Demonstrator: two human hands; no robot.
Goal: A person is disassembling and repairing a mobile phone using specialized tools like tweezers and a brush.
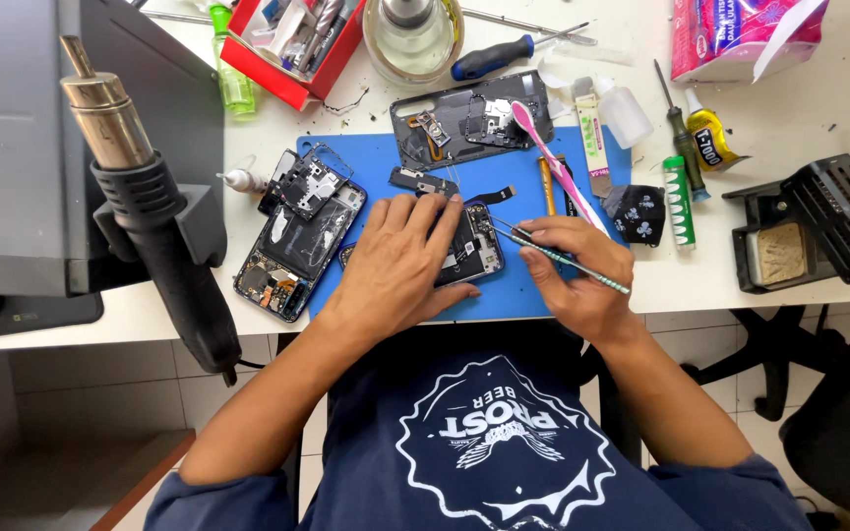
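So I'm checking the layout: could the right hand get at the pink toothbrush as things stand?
Probably yes. The toothbrush lies on the blue mat just beyond the right hand, with nothing over it. But that hand already holds tweezers, so it would likely have to put them down first.
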